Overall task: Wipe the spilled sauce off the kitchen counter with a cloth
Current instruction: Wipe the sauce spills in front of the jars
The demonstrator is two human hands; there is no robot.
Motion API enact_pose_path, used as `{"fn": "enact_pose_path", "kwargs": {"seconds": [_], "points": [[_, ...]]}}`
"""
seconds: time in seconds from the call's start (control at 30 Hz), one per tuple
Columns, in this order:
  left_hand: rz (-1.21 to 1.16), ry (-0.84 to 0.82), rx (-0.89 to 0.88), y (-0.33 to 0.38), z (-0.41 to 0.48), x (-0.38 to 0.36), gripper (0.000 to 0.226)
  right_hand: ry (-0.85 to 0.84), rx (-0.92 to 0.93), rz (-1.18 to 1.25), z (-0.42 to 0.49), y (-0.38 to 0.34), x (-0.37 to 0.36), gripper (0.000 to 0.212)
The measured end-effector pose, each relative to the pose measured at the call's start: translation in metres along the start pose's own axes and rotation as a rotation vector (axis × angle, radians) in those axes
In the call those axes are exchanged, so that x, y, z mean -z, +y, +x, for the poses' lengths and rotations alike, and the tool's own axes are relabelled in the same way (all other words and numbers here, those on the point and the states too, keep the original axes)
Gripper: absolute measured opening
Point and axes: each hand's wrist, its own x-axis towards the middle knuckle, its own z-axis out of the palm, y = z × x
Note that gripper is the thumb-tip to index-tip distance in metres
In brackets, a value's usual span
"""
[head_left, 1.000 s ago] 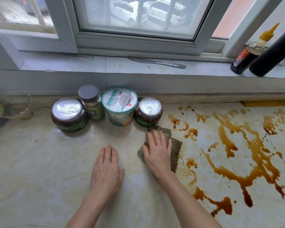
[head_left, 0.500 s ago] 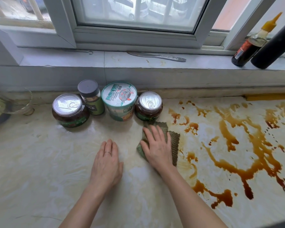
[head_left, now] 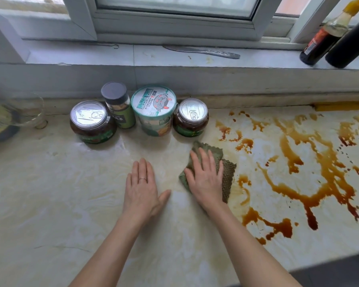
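A green woven cloth (head_left: 227,179) lies flat on the pale marble counter (head_left: 50,193), just left of the spill. My right hand (head_left: 205,179) presses down on it with straight fingers and covers most of it. Brown sauce (head_left: 311,168) runs in streaks and puddles over the right half of the counter, with pale smears beside the cloth. My left hand (head_left: 142,187) rests flat on the bare counter to the left of the cloth, fingers straight, a ring on one finger.
Two foil-lidded jars (head_left: 91,121) (head_left: 192,117), a dark-capped spice bottle (head_left: 118,104) and a green paper tub (head_left: 153,110) stand along the back. A glass bowl (head_left: 15,112) sits far left. On the sill lie a knife (head_left: 203,51) and two dark bottles (head_left: 323,38).
The camera has tilted a little. My right hand has barely shifted on the cloth, and the left hand stays flat in the same spot.
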Motion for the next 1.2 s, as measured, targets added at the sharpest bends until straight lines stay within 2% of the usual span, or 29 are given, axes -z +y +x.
{"fn": "enact_pose_path", "kwargs": {"seconds": [0.1, 0.13, 0.27, 0.33, 0.47, 0.5, 0.53, 0.63, 0.7, 0.83, 0.9, 1.03, 1.07, 1.1, 1.2], "points": [[0.007, -0.016, -0.013, -0.003, 0.002, -0.004, 0.114, -0.046, 0.236, -0.011, -0.026, 0.007, 0.0, 0.054], [0.004, -0.033, -0.023, -0.005, 0.002, -0.003, 0.117, -0.044, 0.259, -0.008, -0.026, 0.017, 0.001, 0.052], [-0.005, -0.06, -0.063, -0.008, 0.0, 0.005, 0.126, 0.076, -0.017, 0.096, -0.016, 0.038, 0.007, 0.047], [-0.014, -0.066, -0.088, -0.006, -0.002, 0.006, 0.129, 0.095, -0.03, 0.133, -0.03, 0.019, 0.008, 0.048], [-0.017, -0.056, -0.084, -0.009, 0.0, 0.007, 0.126, -0.003, 0.337, 0.138, -0.071, 0.002, 0.0, 0.045], [-0.014, -0.054, -0.089, -0.011, 0.001, 0.007, 0.124, 0.007, 0.37, 0.124, -0.071, 0.012, 0.001, 0.042], [-0.01, -0.054, -0.097, -0.013, 0.0, 0.007, 0.122, 0.035, 0.342, 0.11, -0.068, 0.023, 0.002, 0.041], [-0.008, -0.054, -0.104, -0.015, 0.0, 0.007, 0.118, 0.11, 0.064, 0.143, -0.055, 0.044, 0.012, 0.047], [-0.009, -0.052, -0.1, -0.015, 0.0, 0.007, 0.118, 0.096, 0.03, 0.139, -0.063, 0.026, 0.011, 0.051], [-0.036, -0.033, -0.085, -0.014, 0.001, 0.007, 0.119, -0.033, 0.41, 0.095, -0.109, 0.01, 0.0, 0.046], [-0.047, -0.019, -0.081, -0.014, -0.001, 0.009, 0.116, -0.023, 0.449, 0.056, -0.103, 0.031, 0.005, 0.045], [-0.109, 0.079, -0.105, -0.004, -0.021, 0.008, 0.095, 0.077, 0.115, 0.098, -0.089, 0.039, 0.016, 0.045], [-0.136, 0.091, -0.123, 0.002, -0.028, 0.006, 0.088, 0.078, 0.105, 0.096, -0.096, 0.029, 0.013, 0.046], [-0.171, 0.1, -0.139, 0.008, -0.036, 0.003, 0.08, 0.051, 0.167, 0.091, -0.108, 0.022, 0.01, 0.046], [-0.263, 0.144, -0.161, 0.025, -0.055, -0.012, 0.064, -0.055, 0.502, 0.078, -0.14, 0.037, 0.009, 0.045]]}}
